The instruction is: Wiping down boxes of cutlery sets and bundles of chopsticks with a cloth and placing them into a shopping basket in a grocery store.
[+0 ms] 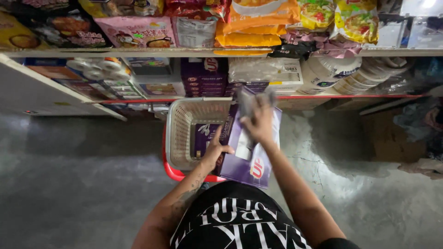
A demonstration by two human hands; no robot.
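Purple rectangular cardboard box (251,157), white and red marking on its face, held tilted over the near right corner of a beige perforated plastic basket (181,133). Left hand (216,152): grip clamped on the box's left edge, thumb across the face, fingers wrapped behind. Right hand (258,121): pressed on the box's upper face, grip closed on a crumpled grey cloth (251,99), cloth blurred with motion. Box resting partly above the basket rim, lower end projecting toward the person's dark printed shirt (240,226).

Inside the basket: one further purple box (203,138) lying flat on the bottom. Basket seated in a red frame (173,170), visible as a curved bar beneath its near edge.

Beyond the basket: lower shelf (323,96) with red front edge, carrying a stack of matching purple boxes (203,76), a white carton (265,71), stacks of white disposable plates (332,74) in clear wrap, and sleeves of white cups (99,69) at left. Upper shelf (138,52): pink, orange, yellow and dark snack packets (254,20) laid in rows.

Floor (83,175): grey concrete, cracked to the right of the basket. Brown cardboard (392,133) lying flat at far right.
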